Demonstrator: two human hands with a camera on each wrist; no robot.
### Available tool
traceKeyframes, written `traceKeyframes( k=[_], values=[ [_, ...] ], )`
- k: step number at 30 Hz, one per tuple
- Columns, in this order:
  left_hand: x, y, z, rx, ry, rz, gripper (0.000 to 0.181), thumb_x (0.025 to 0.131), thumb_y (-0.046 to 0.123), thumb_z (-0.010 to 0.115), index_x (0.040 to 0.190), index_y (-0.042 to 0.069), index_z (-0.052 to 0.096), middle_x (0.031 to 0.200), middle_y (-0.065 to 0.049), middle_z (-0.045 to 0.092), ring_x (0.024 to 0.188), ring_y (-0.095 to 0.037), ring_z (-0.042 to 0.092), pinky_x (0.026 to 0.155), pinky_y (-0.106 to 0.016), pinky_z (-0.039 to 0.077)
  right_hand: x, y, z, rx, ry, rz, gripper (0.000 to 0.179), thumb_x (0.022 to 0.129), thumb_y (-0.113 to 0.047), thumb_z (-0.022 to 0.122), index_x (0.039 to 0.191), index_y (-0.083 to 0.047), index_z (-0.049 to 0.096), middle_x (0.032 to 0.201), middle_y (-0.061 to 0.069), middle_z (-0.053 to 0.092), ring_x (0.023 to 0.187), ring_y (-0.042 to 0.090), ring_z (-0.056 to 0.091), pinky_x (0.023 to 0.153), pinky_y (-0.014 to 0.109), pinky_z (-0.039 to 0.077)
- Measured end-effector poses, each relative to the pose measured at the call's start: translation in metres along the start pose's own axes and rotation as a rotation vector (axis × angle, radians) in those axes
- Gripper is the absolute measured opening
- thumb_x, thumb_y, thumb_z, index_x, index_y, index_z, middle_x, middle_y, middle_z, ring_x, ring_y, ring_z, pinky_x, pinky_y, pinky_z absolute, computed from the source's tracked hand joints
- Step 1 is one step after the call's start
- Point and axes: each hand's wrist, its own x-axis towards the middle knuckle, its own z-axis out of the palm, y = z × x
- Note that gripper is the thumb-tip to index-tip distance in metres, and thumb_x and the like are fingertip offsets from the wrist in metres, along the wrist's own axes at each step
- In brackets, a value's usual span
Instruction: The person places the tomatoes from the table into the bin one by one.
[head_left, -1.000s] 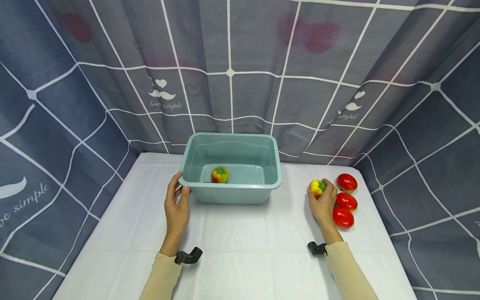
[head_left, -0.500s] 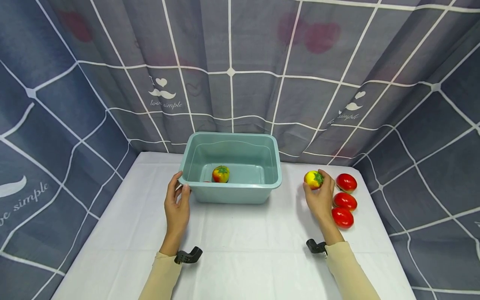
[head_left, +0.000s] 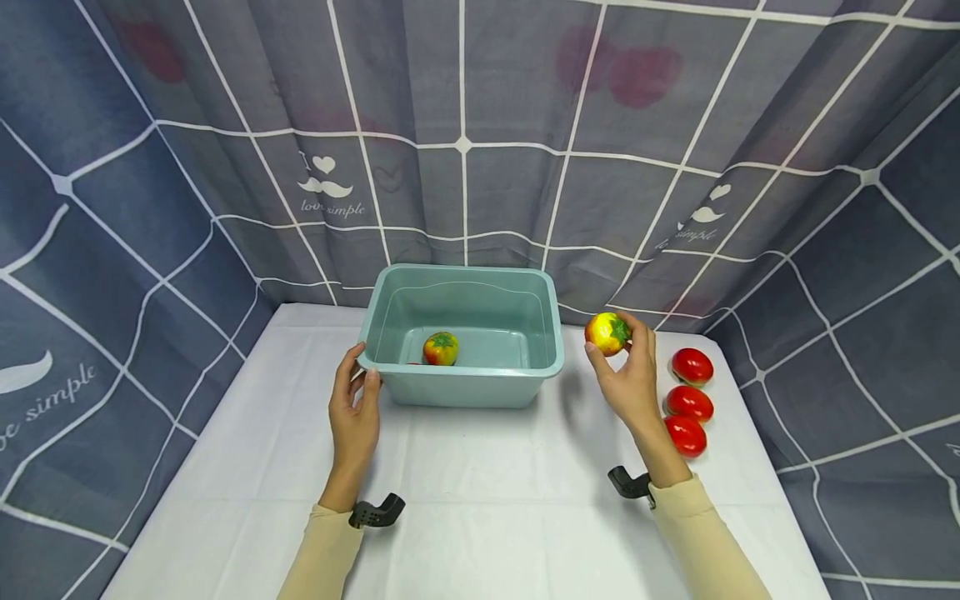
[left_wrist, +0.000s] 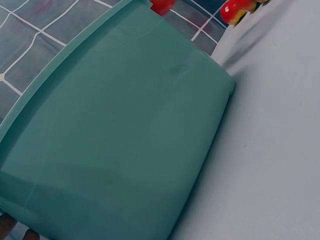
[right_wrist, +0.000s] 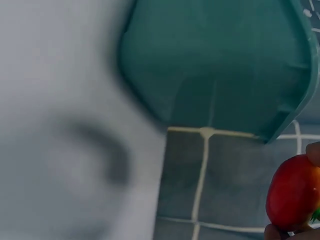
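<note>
My right hand [head_left: 632, 379] pinches a red-and-yellow tomato [head_left: 606, 333] with a green leafy top, between thumb and fingers. It is off the table, just right of the blue-green plastic tub [head_left: 465, 388]. The right wrist view shows the red side of this tomato [right_wrist: 292, 192], partly cut off by the frame. At the tub's near left corner my left hand [head_left: 354, 425] grips the rim. Inside the tub lies another tomato [head_left: 440, 348], with a sliver of something red beside it, mostly hidden by the front wall.
Three red tomatoes stand in a row at the table's right: a far one [head_left: 692, 367], a middle one [head_left: 689, 403] and a near one [head_left: 686, 436]. White cloth covers the table [head_left: 495, 500]. A grey checked curtain [head_left: 510, 200] hangs behind and at both sides.
My right hand has lifted the tomato away from the row and carried it left and farther back, toward the tub. The left hand and the tub have stayed in place.
</note>
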Motion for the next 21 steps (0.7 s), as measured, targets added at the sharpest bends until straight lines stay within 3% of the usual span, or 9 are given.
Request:
traceKeyframes(
  k=[8, 17, 21],
  values=[
    [0.001, 0.001, -0.005, 0.024, 0.004, -0.005, 0.048, 0.112, 0.020, 0.060, 0.159, 0.026, 0.053, 0.162, -0.003, 0.051, 0.136, -0.020, 0.057, 0.096, -0.006, 0.053, 0.009, -0.029, 0.014, 0.056, -0.078, -0.099, 0.072, 0.095, -0.014, 0.082, 0.157, -0.006, 0.045, 0.148, 0.020, 0.047, 0.137, 0.030, 0.050, 0.119, 0.050, 0.045],
    [0.000, 0.002, -0.003, 0.021, -0.004, -0.016, 0.049, 0.112, 0.021, 0.061, 0.159, 0.030, 0.052, 0.162, 0.000, 0.050, 0.140, -0.027, 0.054, 0.097, -0.007, 0.053, 0.013, -0.053, 0.031, 0.067, -0.193, -0.214, 0.072, 0.094, -0.013, 0.082, 0.156, -0.007, 0.046, 0.155, 0.016, 0.047, 0.132, 0.030, 0.053, 0.111, 0.045, 0.044],
    [0.000, 0.003, -0.003, 0.023, -0.009, -0.014, 0.049, 0.112, 0.022, 0.061, 0.159, 0.030, 0.052, 0.163, -0.001, 0.050, 0.141, -0.028, 0.054, 0.097, -0.007, 0.053, 0.014, -0.061, 0.039, 0.057, -0.253, -0.253, 0.071, 0.093, -0.013, 0.082, 0.155, -0.009, 0.047, 0.157, 0.016, 0.045, 0.134, 0.032, 0.053, 0.113, 0.049, 0.046]
  ],
)
